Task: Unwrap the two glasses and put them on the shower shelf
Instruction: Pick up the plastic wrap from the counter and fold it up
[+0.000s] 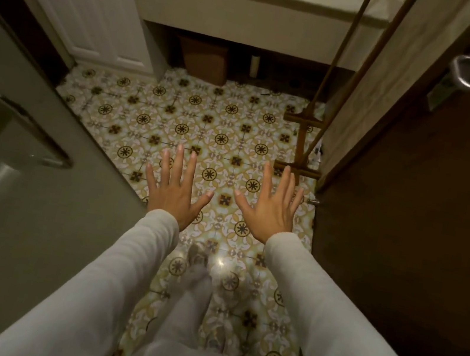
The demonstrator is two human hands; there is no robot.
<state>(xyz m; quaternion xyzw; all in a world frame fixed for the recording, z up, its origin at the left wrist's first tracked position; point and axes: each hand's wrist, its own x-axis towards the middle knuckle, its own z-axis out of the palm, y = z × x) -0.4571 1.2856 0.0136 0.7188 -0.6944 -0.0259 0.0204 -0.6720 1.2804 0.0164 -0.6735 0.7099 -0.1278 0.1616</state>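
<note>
Left hand (177, 190) and right hand (269, 207) spread flat, empty; no glasses in view; expect fragile, slippery; grip mid-body through wrapping.

Both arms reach forward and down, side by side, in pale grey sleeves (328, 317) that end at the wrists. The left hand (175, 192) and the right hand (268, 211) are held flat, backs up, fingers spread wide and pointing far, thumbs angled toward each other. Neither hand holds anything, and they stay apart.
</note>
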